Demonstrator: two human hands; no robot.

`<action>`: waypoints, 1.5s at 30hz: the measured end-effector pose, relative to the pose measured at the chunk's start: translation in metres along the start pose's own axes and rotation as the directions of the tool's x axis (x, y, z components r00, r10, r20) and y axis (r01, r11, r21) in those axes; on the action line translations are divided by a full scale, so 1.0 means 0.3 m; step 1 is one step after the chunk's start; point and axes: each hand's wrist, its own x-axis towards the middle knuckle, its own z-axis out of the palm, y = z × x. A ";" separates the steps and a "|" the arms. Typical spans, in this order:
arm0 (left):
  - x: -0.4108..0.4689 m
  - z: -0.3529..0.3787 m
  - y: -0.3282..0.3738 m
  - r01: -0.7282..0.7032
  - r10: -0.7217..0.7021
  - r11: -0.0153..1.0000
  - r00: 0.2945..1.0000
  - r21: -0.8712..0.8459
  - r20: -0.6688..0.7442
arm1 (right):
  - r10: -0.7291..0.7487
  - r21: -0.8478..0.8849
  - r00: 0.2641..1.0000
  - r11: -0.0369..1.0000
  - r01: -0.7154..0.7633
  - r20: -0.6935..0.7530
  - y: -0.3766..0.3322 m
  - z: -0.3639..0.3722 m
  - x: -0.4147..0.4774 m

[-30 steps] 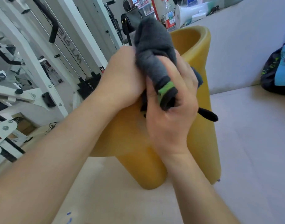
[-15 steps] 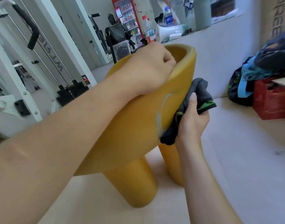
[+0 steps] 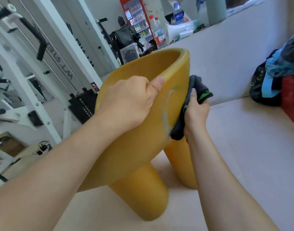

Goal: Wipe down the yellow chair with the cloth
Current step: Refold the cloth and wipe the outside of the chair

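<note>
Yellow and smooth, the round plastic chair with fat legs (image 3: 134,155) stands on the pale floor (image 3: 243,155) right in front of us. Our left hand (image 3: 129,104) curls over its thick top rim and holds it. Our right hand (image 3: 195,112) grips the dark grey cloth with green bits (image 3: 198,87) and presses it on the chair's right side, beside a pale streak (image 3: 168,104). White gym bars (image 3: 48,80) stand to the left.
</note>
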 end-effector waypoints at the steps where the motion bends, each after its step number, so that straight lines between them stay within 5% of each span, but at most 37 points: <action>1: 0.026 0.008 0.017 0.007 -0.007 1.000 1.000 -0.010 0.001 | -0.007 0.015 1.000 1.000 0.007 0.002 -0.007 0.006 -0.021; 3: 0.085 0.018 0.041 0.025 -0.026 0.998 1.000 -0.053 -0.008 | -0.172 0.068 0.985 0.983 0.173 -0.008 -0.005 0.033 -0.132; 5: 0.145 0.027 0.057 0.052 -0.056 0.985 0.998 -0.164 -0.020 | -0.510 0.034 0.860 0.860 0.510 -0.003 0.007 0.072 -0.267; 8: 0.157 0.033 0.067 0.065 -0.070 0.973 0.997 -0.222 -0.013 | -0.686 -0.064 0.723 0.720 0.691 0.082 0.034 0.088 -0.259; 10: 0.140 0.037 0.061 0.059 -0.061 0.980 0.998 -0.190 -0.005 | -0.565 -0.054 0.825 0.824 0.564 -0.015 0.004 0.062 -0.131; 12: 0.127 0.044 0.064 0.046 -0.045 0.983 0.999 -0.179 0.013 | -0.236 0.011 0.969 0.971 0.237 -0.074 -0.031 0.039 0.013; 14: 0.130 0.047 0.075 0.036 -0.036 0.985 0.999 -0.170 0.001 | 0.044 0.037 0.997 0.998 -0.042 -0.064 -0.014 0.016 0.081; 15: 0.134 0.048 0.079 0.037 -0.040 0.984 0.999 -0.175 -0.012 | 0.056 0.030 0.996 0.998 -0.054 -0.072 -0.001 0.019 0.057; 17: 0.138 0.049 0.072 0.031 -0.041 0.979 0.998 -0.203 -0.046 | -0.175 -0.001 0.980 0.984 0.176 -0.100 0.015 0.042 -0.070; 20: 0.135 0.052 0.041 -0.004 -0.019 0.957 0.997 -0.291 -0.076 | -0.641 -0.099 0.767 0.763 0.638 0.000 0.001 0.097 -0.254; 22: 0.108 0.042 0.032 -0.044 0.020 0.958 0.996 -0.283 -0.087 | -0.764 -0.164 0.645 0.634 0.756 0.016 -0.001 0.110 -0.255; 23: 0.097 0.039 0.026 -0.069 0.051 0.966 0.996 -0.249 -0.075 | -0.765 -0.154 0.644 0.637 0.755 -0.009 0.027 0.101 -0.232; 25: 0.072 0.033 0.026 -0.090 0.085 0.975 0.996 -0.205 -0.030 | -0.595 -0.091 0.793 0.804 0.588 -0.129 0.106 0.056 -0.163; 27: 0.063 0.031 0.034 -0.113 0.111 0.977 0.994 -0.182 -0.021 | -0.123 -0.001 0.960 0.992 0.127 -0.253 0.222 -0.004 -0.085; 29: 0.061 0.038 0.034 -0.138 0.133 0.977 0.990 -0.165 -0.043 | 0.220 0.076 0.944 0.975 -0.207 -0.246 0.322 -0.052 -0.050; 32: 0.070 0.048 0.023 -0.178 0.167 0.969 0.983 -0.171 -0.077 | 0.319 0.108 0.925 0.947 -0.303 -0.205 0.372 -0.056 -0.081; 34: 0.075 0.050 0.017 -0.172 0.160 0.970 0.984 -0.172 -0.080 | 0.201 0.142 0.959 0.974 -0.175 -0.197 0.303 -0.036 -0.155; 36: 0.094 0.048 0.018 -0.147 0.134 0.974 0.987 -0.170 -0.086 | -0.092 0.129 0.983 0.985 0.113 -0.158 0.185 0.014 -0.225; 39: 0.146 0.058 0.042 -0.140 0.118 0.967 0.987 -0.212 -0.113 | -0.598 -0.131 0.796 0.800 0.585 -0.097 0.054 0.084 -0.284; 42: 0.188 0.087 0.069 -0.115 0.084 0.942 0.990 -0.316 -0.112 | -0.714 -0.184 0.693 0.697 0.693 -0.099 0.054 0.093 -0.243; 45: 0.190 0.083 0.080 -0.116 0.125 0.923 0.992 -0.367 0.002 | -0.673 -0.084 0.724 0.738 0.669 -0.151 0.055 0.072 -0.199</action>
